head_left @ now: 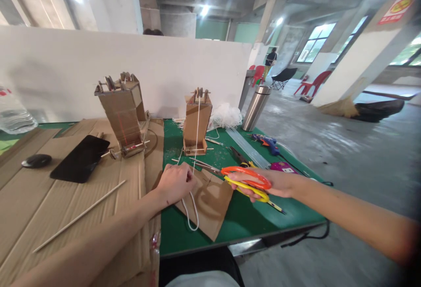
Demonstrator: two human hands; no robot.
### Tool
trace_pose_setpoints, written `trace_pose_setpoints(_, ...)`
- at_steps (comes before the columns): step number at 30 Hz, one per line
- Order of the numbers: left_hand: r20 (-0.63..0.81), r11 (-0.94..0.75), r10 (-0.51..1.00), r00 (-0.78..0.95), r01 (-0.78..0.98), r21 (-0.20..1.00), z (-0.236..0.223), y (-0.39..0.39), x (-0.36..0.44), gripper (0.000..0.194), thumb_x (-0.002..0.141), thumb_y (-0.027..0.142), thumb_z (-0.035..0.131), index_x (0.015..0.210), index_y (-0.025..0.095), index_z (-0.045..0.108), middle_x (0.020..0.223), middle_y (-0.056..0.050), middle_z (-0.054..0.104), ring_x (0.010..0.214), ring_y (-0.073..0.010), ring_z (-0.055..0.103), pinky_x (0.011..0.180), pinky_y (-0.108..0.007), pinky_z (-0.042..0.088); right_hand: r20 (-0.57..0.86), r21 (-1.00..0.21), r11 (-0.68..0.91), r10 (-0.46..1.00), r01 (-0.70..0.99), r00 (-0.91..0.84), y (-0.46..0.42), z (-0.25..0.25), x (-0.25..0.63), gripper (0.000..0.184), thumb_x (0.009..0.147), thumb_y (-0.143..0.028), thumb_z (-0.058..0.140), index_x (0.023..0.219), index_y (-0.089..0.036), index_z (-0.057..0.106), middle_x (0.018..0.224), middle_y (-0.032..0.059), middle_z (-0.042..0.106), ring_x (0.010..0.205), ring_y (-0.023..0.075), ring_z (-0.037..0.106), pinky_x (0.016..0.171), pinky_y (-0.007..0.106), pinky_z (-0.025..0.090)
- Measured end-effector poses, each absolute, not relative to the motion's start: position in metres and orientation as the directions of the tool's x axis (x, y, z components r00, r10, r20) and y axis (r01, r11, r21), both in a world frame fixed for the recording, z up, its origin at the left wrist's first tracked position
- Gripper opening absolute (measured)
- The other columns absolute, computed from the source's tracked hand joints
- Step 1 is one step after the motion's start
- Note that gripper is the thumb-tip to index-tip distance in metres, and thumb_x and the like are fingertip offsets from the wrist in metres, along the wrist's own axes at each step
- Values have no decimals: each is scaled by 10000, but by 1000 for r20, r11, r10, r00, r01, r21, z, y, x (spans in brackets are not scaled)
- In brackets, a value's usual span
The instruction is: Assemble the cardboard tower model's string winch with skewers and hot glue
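Observation:
My left hand [177, 181] is closed on a white string [197, 129], which runs up over the wheels at the top of a small cardboard tower [197, 122]. A loop of the string hangs below the fist over a flat cardboard piece [210, 203]. In my right hand [245, 184] is a pair of scissors [246, 177] with orange and yellow handles. Their blades point left, close to the string just above my left fist; whether they touch it I cannot tell. A pen-like stick [276, 207] shows below the scissor handles.
A larger cardboard tower [121, 116], a black phone [80, 159], a mouse [37, 160] and a wooden stick [79, 217] are at left. Pliers [239, 157], clear glue sticks [248, 147], a blue glue gun [270, 145] and a steel bottle [257, 108] stand or lie at right. A white partition [164, 67] rises behind.

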State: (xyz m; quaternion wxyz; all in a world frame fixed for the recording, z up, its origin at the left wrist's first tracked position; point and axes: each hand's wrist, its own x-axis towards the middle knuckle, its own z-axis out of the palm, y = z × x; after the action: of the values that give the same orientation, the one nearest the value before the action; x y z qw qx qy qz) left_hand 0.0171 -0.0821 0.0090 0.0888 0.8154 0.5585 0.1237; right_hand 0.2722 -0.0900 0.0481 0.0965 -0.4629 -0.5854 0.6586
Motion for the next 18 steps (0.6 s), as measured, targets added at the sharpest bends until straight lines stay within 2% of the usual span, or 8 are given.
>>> trace_pose_setpoints(6, 90, -361, 932, 350, 890, 278, 9, -82, 17, 106, 800, 259, 474, 759, 194, 546, 785, -16, 684, 762, -198, 633, 799, -346, 398, -510, -847, -292, 678, 443, -529, -91, 56, 264, 417, 743, -585, 590, 741, -177, 503, 585, -46, 418, 490, 63, 398, 506, 207, 402)
trace_pose_setpoints(18, 86, -355, 935, 345, 893, 276, 12, -82, 18, 116, 800, 262, 472, 742, 199, 549, 789, -11, 688, 745, -188, 633, 759, -317, 403, -501, -856, -303, 689, 419, -524, -87, 49, 266, 442, 748, -597, 597, 779, -158, 548, 584, -45, 419, 499, 59, 381, 462, 171, 382)
